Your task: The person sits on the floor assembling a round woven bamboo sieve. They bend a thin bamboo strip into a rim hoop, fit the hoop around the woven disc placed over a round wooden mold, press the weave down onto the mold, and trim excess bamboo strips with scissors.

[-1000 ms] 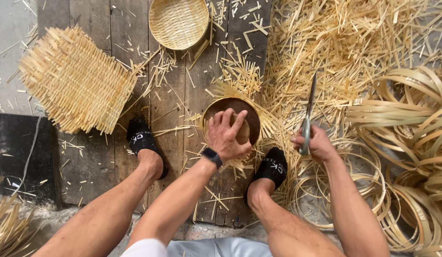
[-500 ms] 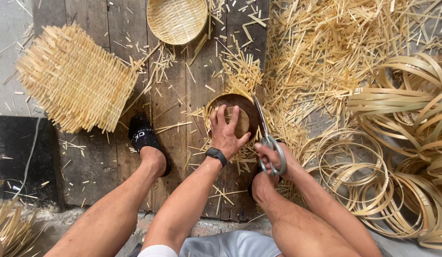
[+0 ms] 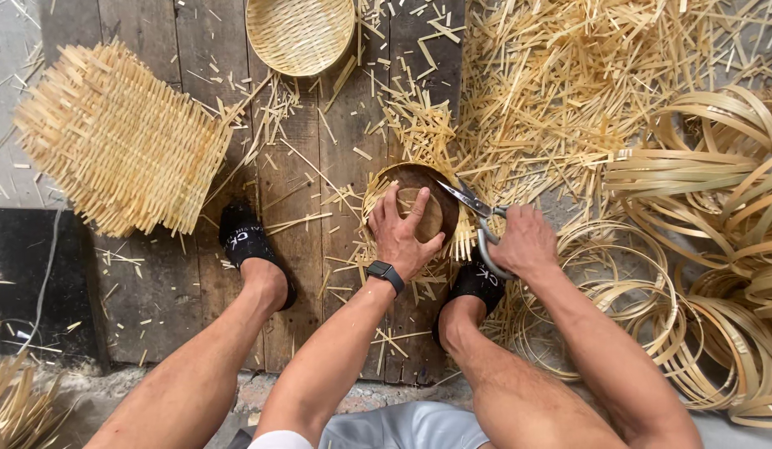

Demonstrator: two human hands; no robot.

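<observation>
The person sits over a floor of dark wooden planks (image 3: 195, 50), legs apart, a black slipper (image 3: 246, 243) on the left foot and another black slipper (image 3: 477, 284) on the right.

Between the feet, on the planks, lies a round woven bamboo piece (image 3: 378, 195) with a dark round wooden mould (image 3: 440, 204) pressed into it. The left hand (image 3: 403, 233) lies flat on top of the mould, fingers spread and palm down, pinning it rather than gripping it; a black watch (image 3: 386, 274) sits on that wrist.

The right hand (image 3: 526, 241) is closed around the handles of a pair of metal scissors (image 3: 477, 218). The blades stand slightly parted and point up and to the left, their tips at the right rim of the mould, where loose strip ends stick out (whether the blades actually bite a strip cannot be told).

To the left, well apart from the hands, lies a square woven mat (image 3: 120, 166) with untrimmed, bristling edges. At the top edge sits a finished round basket (image 3: 301, 33). Cut bamboo slivers (image 3: 569, 91) are heaped to the upper right and scattered across the planks. On the right, beside the right leg, coils of flat bamboo hoops (image 3: 702, 249) are piled loosely.
</observation>
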